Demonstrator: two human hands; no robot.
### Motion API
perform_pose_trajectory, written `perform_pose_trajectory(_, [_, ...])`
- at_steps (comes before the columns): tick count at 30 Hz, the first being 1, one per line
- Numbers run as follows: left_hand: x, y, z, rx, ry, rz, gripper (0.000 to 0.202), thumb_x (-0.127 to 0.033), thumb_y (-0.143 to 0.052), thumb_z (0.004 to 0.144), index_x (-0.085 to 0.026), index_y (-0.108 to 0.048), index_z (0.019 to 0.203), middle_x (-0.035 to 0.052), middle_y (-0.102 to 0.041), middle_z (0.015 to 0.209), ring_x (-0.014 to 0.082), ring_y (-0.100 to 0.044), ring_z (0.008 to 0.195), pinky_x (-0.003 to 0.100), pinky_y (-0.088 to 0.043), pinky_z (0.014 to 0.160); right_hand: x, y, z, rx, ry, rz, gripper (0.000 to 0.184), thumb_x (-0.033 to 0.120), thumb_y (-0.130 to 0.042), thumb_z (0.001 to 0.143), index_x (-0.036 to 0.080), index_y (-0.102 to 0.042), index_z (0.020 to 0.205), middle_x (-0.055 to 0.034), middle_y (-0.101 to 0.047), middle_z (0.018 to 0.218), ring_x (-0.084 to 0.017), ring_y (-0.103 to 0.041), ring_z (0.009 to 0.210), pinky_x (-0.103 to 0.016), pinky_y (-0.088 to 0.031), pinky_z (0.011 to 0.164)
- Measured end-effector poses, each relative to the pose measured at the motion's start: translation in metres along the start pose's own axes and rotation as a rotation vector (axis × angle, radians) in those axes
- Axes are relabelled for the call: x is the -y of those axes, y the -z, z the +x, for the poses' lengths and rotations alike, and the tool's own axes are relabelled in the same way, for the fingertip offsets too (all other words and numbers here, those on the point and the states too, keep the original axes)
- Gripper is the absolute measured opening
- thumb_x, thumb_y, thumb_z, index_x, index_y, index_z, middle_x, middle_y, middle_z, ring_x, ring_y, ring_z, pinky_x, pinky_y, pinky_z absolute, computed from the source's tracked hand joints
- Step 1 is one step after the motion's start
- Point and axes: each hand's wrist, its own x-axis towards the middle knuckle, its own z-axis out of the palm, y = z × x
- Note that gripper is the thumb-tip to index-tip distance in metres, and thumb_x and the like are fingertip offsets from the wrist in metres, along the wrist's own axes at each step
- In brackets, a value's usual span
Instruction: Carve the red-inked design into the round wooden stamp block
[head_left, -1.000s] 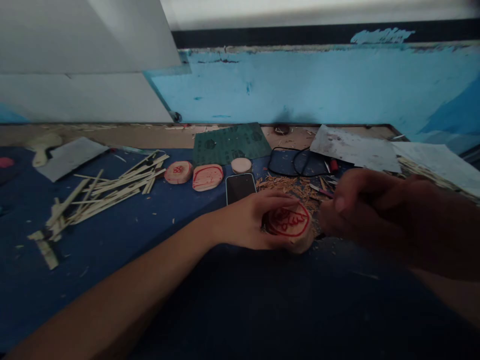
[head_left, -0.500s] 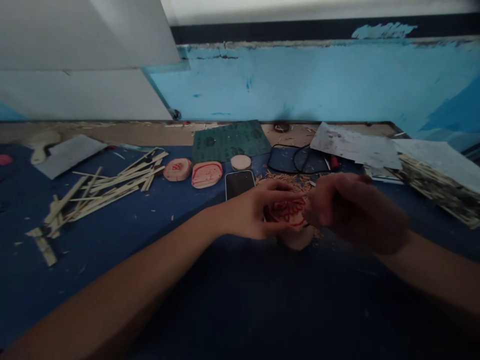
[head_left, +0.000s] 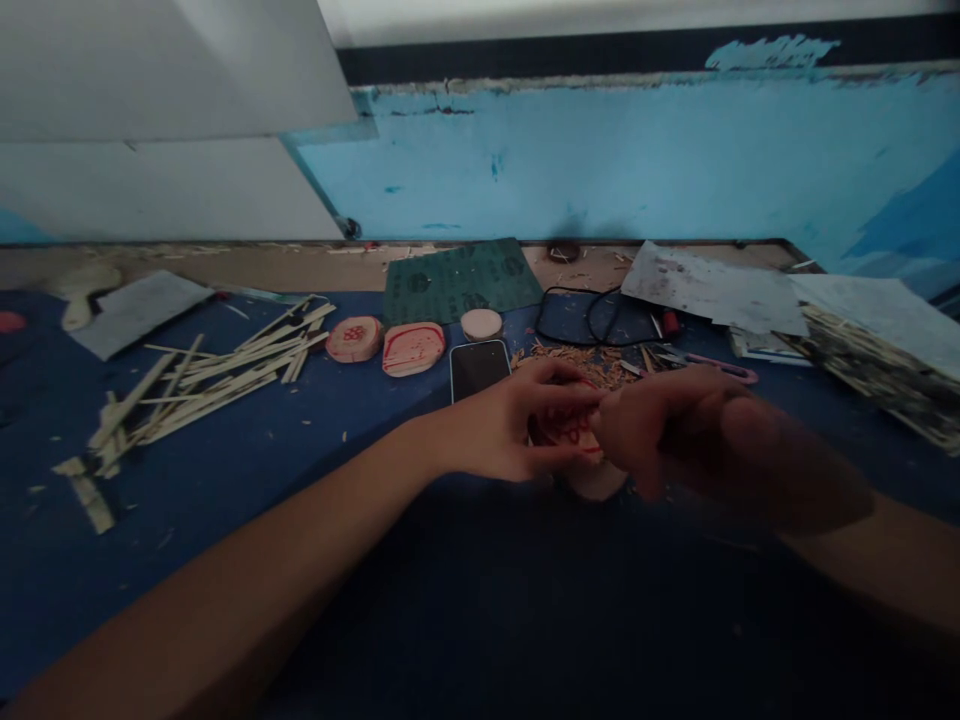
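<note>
My left hand [head_left: 517, 415] grips a round wooden disc [head_left: 570, 428] with red markings, its fingers spread around the far and near sides. Beneath that disc, a pale wooden piece [head_left: 598, 480] sticks out toward me. My right hand [head_left: 675, 425] is closed at the disc's right edge, its fingertips over the red-marked face. Whatever it holds is hidden inside the fist. Wood shavings [head_left: 577, 362] lie just behind the disc. A phone [head_left: 480, 370] rests left of it, partly behind my left hand.
Two red-marked wood slices [head_left: 354, 340] and a plain one [head_left: 481, 324] sit behind the phone, near green sandpaper [head_left: 461, 285]. Thin wooden sticks [head_left: 225, 370] are piled at left. A black cord [head_left: 577, 318], a pink-handled tool [head_left: 724, 367] and papers [head_left: 709, 285] lie at right.
My right hand has turned and shifted down and right, its fingertips reaching further left over the disc. The pink-handled tool behind it has come into view. My left hand stays in place.
</note>
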Motion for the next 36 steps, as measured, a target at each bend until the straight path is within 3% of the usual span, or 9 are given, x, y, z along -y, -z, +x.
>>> perform_pose_trajectory(3, [0.001,0.001,-0.001,0.016,-0.013,-0.007,0.042,-0.048,-0.085,0.093,-0.024,-0.083,0.128,0.0157,-0.062,0.152,0.038,-0.06,0.146,0.054,-0.055,0.124,0.004,0.0,0.0,0.052,-0.034,0.006,0.055,0.066,-0.056,0.108,0.02,-0.083,0.092,-0.0044,-0.062,0.078,-0.022,-0.056,0.075,-0.037,-0.042,0.07])
perform_pose_trajectory(8, [0.001,0.002,-0.001,0.027,-0.043,0.019,0.038,-0.045,-0.081,0.097,-0.023,-0.082,0.128,0.0149,-0.06,0.154,0.0357,-0.06,0.146,0.052,-0.053,0.125,0.013,0.002,0.005,0.066,0.054,-0.011,0.053,0.061,-0.057,0.11,0.021,-0.073,0.079,-0.0028,-0.06,0.076,-0.021,-0.055,0.078,-0.039,-0.046,0.079])
perform_pose_trajectory(15, [0.001,0.0,-0.001,0.011,-0.053,0.027,0.044,-0.042,-0.084,0.094,-0.02,-0.079,0.133,0.0189,-0.059,0.155,0.0378,-0.058,0.15,0.057,-0.049,0.129,0.009,0.001,0.001,-0.002,0.037,0.041,0.038,0.048,-0.068,0.105,0.022,-0.071,0.078,-0.0014,-0.057,0.074,-0.02,-0.056,0.076,-0.036,-0.044,0.07])
perform_pose_trajectory(22, [0.001,-0.002,-0.002,-0.009,-0.017,0.046,0.062,-0.039,-0.085,0.093,-0.021,-0.071,0.151,0.0193,-0.057,0.159,0.0376,-0.056,0.152,0.057,-0.047,0.131,0.011,-0.002,-0.001,-0.087,0.024,-0.044,0.056,0.056,-0.061,0.108,0.023,-0.054,0.063,0.0008,-0.044,0.058,-0.018,-0.044,0.059,-0.038,-0.039,0.063])
perform_pose_trajectory(26, [0.003,-0.001,-0.002,0.01,-0.015,0.05,0.061,-0.041,-0.083,0.096,-0.025,-0.071,0.153,0.018,-0.057,0.16,0.0373,-0.055,0.154,0.057,-0.047,0.131,-0.006,-0.014,-0.006,-0.206,0.201,-0.035,0.055,0.042,-0.057,0.111,0.023,-0.044,0.062,0.002,-0.037,0.056,-0.016,-0.036,0.054,-0.037,-0.031,0.056])
perform_pose_trajectory(31, [0.004,0.003,-0.004,0.047,-0.033,0.061,0.063,-0.043,-0.078,0.102,-0.025,-0.064,0.161,0.0184,-0.054,0.166,0.0357,-0.054,0.156,0.055,-0.047,0.13,-0.027,-0.028,-0.013,-0.186,0.336,-0.228,0.046,0.031,-0.053,0.112,0.022,-0.041,0.068,0.0027,-0.035,0.062,-0.013,-0.034,0.054,-0.037,-0.023,0.058])
perform_pose_trajectory(36, [0.001,0.005,-0.004,0.051,-0.037,0.072,0.062,-0.045,-0.078,0.102,-0.026,-0.066,0.159,0.0177,-0.056,0.165,0.0372,-0.055,0.155,0.056,-0.045,0.132,-0.02,-0.026,-0.006,-0.302,0.249,-0.178,0.05,0.032,-0.057,0.112,0.023,-0.052,0.063,0.0025,-0.039,0.057,-0.014,-0.036,0.051,-0.036,-0.029,0.052])
